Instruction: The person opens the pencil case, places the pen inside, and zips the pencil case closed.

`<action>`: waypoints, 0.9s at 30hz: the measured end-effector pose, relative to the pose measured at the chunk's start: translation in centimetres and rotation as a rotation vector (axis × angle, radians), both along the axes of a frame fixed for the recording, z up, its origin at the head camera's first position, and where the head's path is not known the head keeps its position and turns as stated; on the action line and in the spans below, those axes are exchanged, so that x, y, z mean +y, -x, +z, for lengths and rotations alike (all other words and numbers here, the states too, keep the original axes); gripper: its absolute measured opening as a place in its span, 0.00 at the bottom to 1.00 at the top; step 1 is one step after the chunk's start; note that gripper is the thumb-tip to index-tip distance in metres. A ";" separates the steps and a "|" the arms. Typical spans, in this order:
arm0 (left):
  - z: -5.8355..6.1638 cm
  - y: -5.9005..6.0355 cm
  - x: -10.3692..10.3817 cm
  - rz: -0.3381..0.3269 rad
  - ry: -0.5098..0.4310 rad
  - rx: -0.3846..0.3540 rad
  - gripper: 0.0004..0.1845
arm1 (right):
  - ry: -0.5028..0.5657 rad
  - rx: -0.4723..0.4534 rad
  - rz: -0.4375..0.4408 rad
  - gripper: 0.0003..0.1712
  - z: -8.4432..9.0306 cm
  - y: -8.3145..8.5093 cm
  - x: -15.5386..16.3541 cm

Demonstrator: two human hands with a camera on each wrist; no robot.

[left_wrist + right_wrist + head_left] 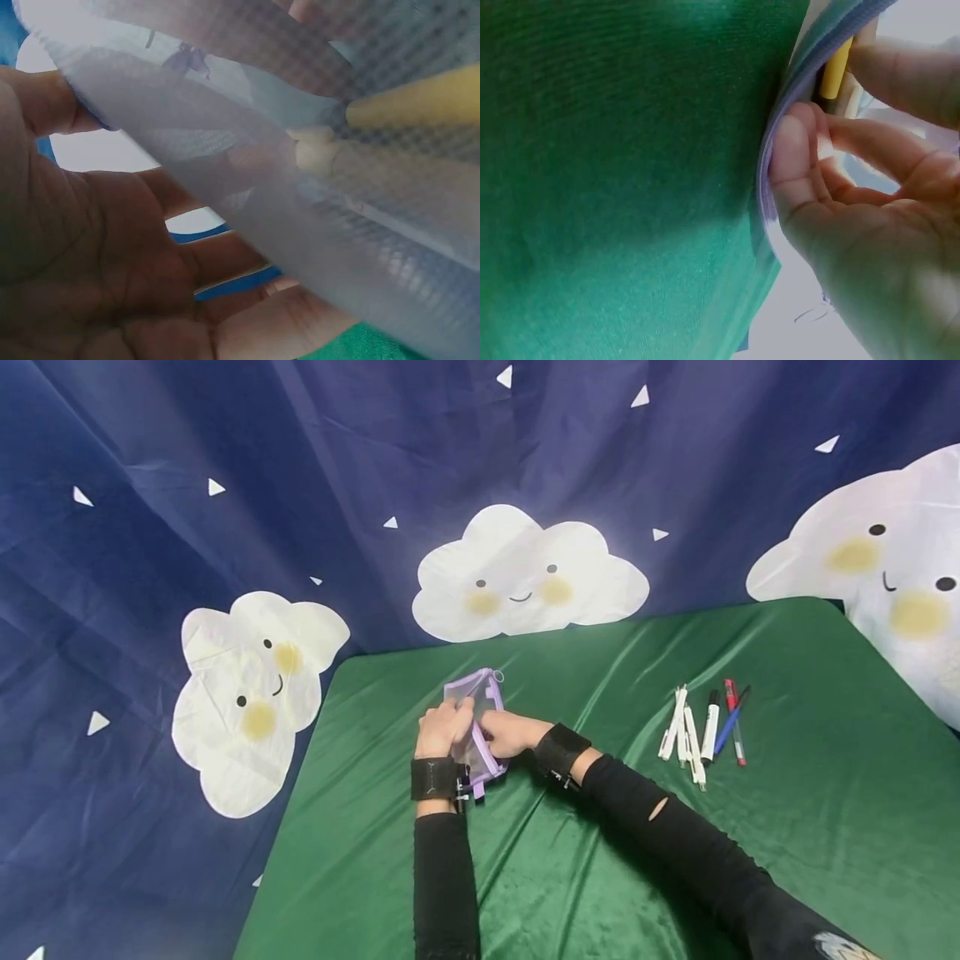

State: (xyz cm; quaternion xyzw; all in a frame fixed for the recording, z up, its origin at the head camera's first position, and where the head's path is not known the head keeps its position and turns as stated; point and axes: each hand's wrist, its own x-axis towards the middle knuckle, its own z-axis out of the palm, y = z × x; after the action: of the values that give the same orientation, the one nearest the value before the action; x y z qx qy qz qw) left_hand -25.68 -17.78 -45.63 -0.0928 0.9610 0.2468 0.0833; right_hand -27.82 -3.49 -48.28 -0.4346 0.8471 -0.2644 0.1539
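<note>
A see-through mesh pouch (462,767) with purple trim lies under both hands. My left hand (444,727) holds its left side. In the left wrist view the thumb (56,101) is at the pouch's edge, while the other fingers spread behind the mesh. My right hand (513,732) is at the opposite side, by the purple zip edge. Its fingers are curled at that edge in the right wrist view, thumb tip (789,146) right against the trim. Inside the pouch shows a yellow stick-like thing (836,71) with a dark end, partly hidden by the fingers.
To the right on the green cloth (600,860) lie several white pens (678,731), a black-capped white marker (710,727), a blue pen (727,731) and a red-capped pen (735,718). A dark blue curtain (337,443) with smiling clouds hangs behind the table.
</note>
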 end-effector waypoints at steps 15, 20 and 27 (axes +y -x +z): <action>1.1 0.5 0.6 -0.028 0.025 -0.007 0.32 | -0.030 0.102 -0.109 0.06 3.8 1.2 2.6; 0.8 0.1 1.1 0.003 0.020 -0.005 0.32 | -0.038 0.224 -0.193 0.12 6.7 0.3 4.4; 0.0 -0.4 1.9 0.028 0.039 0.010 0.33 | -0.006 0.360 -0.355 0.18 9.9 -1.3 7.7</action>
State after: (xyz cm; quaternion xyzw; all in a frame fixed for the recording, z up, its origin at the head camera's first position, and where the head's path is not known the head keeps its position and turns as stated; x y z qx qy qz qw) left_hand -25.26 -15.88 -45.68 -0.1068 0.9646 0.2297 0.0730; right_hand -26.50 4.23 -38.39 -0.3188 0.9246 -0.2031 -0.0467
